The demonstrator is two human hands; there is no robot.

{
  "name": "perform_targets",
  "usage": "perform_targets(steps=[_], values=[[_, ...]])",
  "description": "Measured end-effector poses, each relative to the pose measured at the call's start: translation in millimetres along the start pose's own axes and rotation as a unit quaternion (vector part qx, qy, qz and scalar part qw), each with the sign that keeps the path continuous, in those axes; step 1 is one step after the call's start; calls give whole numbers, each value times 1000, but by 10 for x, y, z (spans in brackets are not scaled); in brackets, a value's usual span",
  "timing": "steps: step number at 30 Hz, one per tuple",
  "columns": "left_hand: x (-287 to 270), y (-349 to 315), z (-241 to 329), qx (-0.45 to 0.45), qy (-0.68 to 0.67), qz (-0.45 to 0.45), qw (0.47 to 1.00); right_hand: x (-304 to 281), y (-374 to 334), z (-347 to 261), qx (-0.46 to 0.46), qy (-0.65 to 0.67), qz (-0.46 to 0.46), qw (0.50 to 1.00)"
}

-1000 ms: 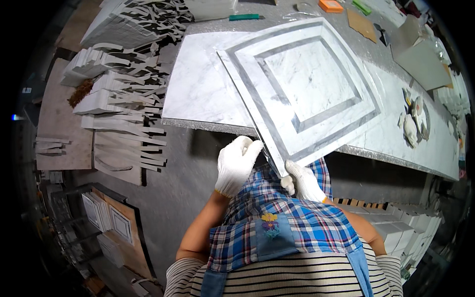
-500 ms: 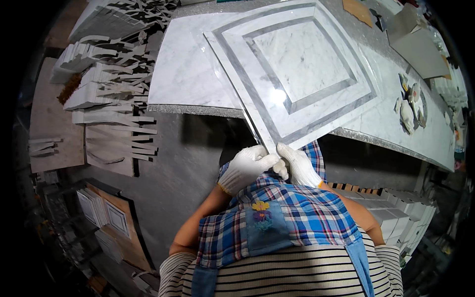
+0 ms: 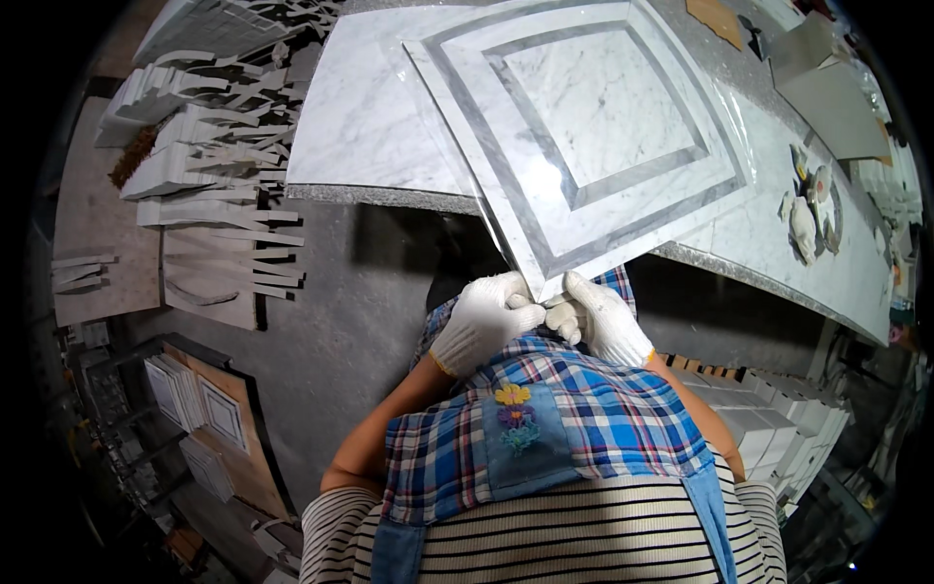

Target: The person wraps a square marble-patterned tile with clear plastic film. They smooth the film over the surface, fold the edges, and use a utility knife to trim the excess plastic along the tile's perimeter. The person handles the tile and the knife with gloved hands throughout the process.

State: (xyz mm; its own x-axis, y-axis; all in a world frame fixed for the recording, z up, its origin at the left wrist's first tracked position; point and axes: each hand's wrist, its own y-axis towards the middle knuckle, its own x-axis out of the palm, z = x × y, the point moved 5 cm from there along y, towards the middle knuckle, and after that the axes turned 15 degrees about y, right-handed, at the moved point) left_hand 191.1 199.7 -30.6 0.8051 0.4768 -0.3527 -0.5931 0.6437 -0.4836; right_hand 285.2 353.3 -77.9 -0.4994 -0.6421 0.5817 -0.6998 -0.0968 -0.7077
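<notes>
My left hand point(image 3: 486, 321) has come in along the side of the marble panel point(image 3: 613, 107) and sits at its nearest corner, just beside my right hand point(image 3: 608, 321). A second ago it was farther up that edge, well apart from the other. So the work is now gathered at this one corner, with both hands at it.

My right hand is closed about the corner, thumb on top and fingers curled below. My left fingers are bent in narrow; whether they pinch the panel or the clear film point(image 3: 739, 127) showing along its sides, I cannot tell.

The panel, white with two grey bands, lies on the counter point(image 3: 379, 198), this corner jutting past the front edge over my checked apron point(image 3: 623, 423).

I can make out no brand, label or writing on the panel or my gloves. The apron's patch point(image 3: 530, 462) carries stitched flowers, and I see no lettering there either.
</notes>
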Motion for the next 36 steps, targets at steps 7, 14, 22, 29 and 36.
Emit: perform_targets(steps=[7, 14, 22, 29, 36], values=[[77, 19, -102, 43, 96, 88, 991, 79, -45, -101, -43, 6, 33, 998], [152, 49, -155, 17, 37, 75, 996, 84, 17, -125, -55, -24, 32, 998], [226, 67, -246, -18, -58, 74, 995, 140, -30, -170, -56, -33, 35, 997], [199, 56, -189, -42, -27, 66, 997, 129, -32, -168, -50, -51, 38, 997], [223, 30, -157, 23, -92, 96, 991, 218, -340, -824, 81, -480, -25, 873]])
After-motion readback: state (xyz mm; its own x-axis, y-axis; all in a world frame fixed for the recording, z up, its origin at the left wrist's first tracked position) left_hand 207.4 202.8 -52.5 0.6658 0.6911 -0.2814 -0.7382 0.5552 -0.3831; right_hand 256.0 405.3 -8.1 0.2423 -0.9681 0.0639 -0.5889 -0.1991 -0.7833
